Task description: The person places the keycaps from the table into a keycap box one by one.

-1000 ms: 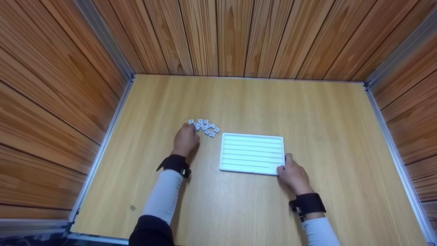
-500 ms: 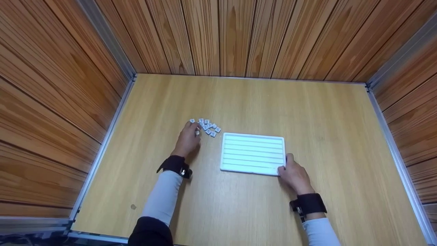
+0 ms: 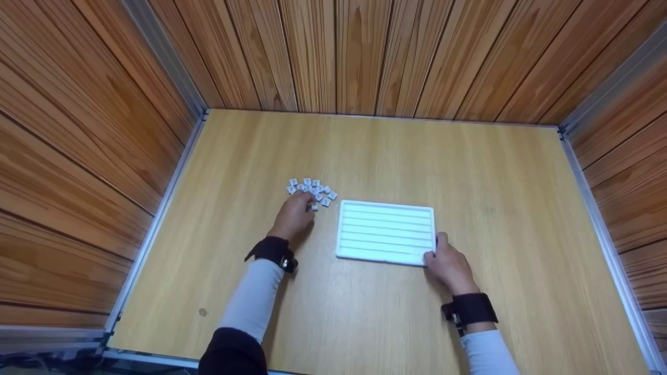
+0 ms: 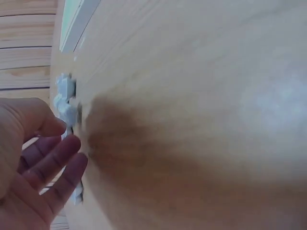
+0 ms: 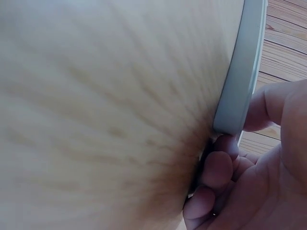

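On a light wooden table (image 3: 365, 151) walled by wood panels, the left hand (image 3: 297, 216) rests with loosely curled fingers at the near edge of a cluster of small white square tiles (image 3: 312, 190). Just right, a white ridged rectangular plastic tray (image 3: 385, 229) lies flat, its grooves bare. The right hand (image 3: 448, 265) grips the tray's near right corner, thumb along its side.

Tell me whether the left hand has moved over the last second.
Yes. The left hand shifted rightward, toward the white tray, now at the near edge of the small tiles.
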### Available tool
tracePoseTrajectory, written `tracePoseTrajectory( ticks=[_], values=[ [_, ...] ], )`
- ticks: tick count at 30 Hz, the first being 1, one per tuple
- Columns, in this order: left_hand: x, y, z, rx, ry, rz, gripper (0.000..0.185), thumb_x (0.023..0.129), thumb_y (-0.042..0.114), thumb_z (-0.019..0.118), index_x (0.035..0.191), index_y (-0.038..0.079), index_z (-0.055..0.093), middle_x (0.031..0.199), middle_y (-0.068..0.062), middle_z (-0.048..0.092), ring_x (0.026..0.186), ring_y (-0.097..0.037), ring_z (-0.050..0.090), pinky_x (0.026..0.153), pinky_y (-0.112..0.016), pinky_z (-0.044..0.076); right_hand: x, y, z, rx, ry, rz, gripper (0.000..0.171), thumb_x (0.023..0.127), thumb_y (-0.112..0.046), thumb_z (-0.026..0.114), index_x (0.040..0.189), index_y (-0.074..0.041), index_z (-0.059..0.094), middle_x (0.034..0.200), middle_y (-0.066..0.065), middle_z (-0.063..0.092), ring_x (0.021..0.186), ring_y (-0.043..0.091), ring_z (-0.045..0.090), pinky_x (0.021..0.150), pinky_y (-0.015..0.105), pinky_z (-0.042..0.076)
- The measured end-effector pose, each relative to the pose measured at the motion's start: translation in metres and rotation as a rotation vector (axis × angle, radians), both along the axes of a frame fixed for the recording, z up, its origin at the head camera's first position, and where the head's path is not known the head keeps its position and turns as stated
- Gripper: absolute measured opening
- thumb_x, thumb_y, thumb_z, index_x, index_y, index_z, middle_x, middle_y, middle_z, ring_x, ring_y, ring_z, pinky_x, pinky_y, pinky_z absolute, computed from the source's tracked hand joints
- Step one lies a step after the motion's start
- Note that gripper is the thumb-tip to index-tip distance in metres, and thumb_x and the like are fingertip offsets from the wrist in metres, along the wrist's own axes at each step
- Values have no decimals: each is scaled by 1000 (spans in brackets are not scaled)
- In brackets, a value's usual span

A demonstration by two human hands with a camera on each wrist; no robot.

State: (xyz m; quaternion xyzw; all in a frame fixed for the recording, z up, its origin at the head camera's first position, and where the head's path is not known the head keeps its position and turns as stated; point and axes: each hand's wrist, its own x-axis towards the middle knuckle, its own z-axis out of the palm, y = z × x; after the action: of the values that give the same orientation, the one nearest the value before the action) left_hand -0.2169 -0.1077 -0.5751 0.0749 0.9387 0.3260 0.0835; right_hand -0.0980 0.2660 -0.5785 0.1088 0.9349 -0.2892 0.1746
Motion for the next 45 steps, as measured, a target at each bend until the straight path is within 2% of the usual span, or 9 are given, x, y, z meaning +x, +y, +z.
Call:
tracePoseTrajectory(
  ticks=[5, 10, 17, 24, 36, 39, 45],
  values=[
    [1, 6, -1, -41, 8, -15, 27, 91, 1, 64, 117, 7, 66, 110, -7, 58, 100, -22, 58, 87, -37, 52, 1, 0, -2, 6, 7, 3, 54, 97, -20, 49, 143, 4, 32, 109, 22, 60, 82, 29, 53, 61, 35, 38],
    [1, 10, -2, -79, 13, -28, 22, 92, 2, 65, 113, 7, 70, 109, -8, 60, 99, -23, 59, 87, -38, 52, 2, 0, -3, 12, 8, 5, 55, 98, -20, 49, 144, 3, 31, 111, 22, 62, 81, 29, 53, 60, 35, 37],
    [1, 13, -1, -89, -14, -11, 14, 96, 3, 63, 107, 6, 71, 106, -7, 60, 98, -22, 59, 86, -37, 52, 2, -1, -3, 6, -3, -2, 58, 98, -21, 50, 147, 2, 29, 119, 25, 61, 84, 30, 53, 62, 35, 38],
    [0, 17, 4, -88, -10, -21, 16, 95, 6, 64, 108, 9, 74, 105, -5, 60, 98, -20, 60, 85, -35, 53, 2, 0, -2, 17, 5, -3, 59, 99, -20, 50, 148, 3, 29, 117, 25, 62, 83, 29, 53, 61, 35, 38],
    [-2, 33, 13, -55, 85, -143, 20, 95, 2, 66, 113, 5, 73, 116, -11, 63, 112, -26, 62, 97, -38, 52, 2, 1, -2, 4, 25, -3, 54, 97, -20, 50, 144, 1, 33, 115, 23, 62, 84, 30, 53, 63, 35, 38],
    [-3, 38, 15, -68, 110, -175, 19, 95, 3, 66, 113, 4, 73, 116, -12, 63, 111, -27, 63, 96, -37, 52, 2, 1, -2, 5, 36, 1, 53, 96, -20, 50, 142, 1, 35, 111, 22, 62, 83, 30, 53, 62, 35, 38],
    [-5, 51, 18, -60, 86, -194, 18, 97, 5, 65, 113, 3, 72, 115, -10, 61, 106, -24, 63, 92, -34, 53, 1, 1, -2, -2, 39, 5, 53, 96, -20, 51, 141, 2, 35, 109, 22, 61, 81, 29, 53, 61, 35, 38]
  ],
)
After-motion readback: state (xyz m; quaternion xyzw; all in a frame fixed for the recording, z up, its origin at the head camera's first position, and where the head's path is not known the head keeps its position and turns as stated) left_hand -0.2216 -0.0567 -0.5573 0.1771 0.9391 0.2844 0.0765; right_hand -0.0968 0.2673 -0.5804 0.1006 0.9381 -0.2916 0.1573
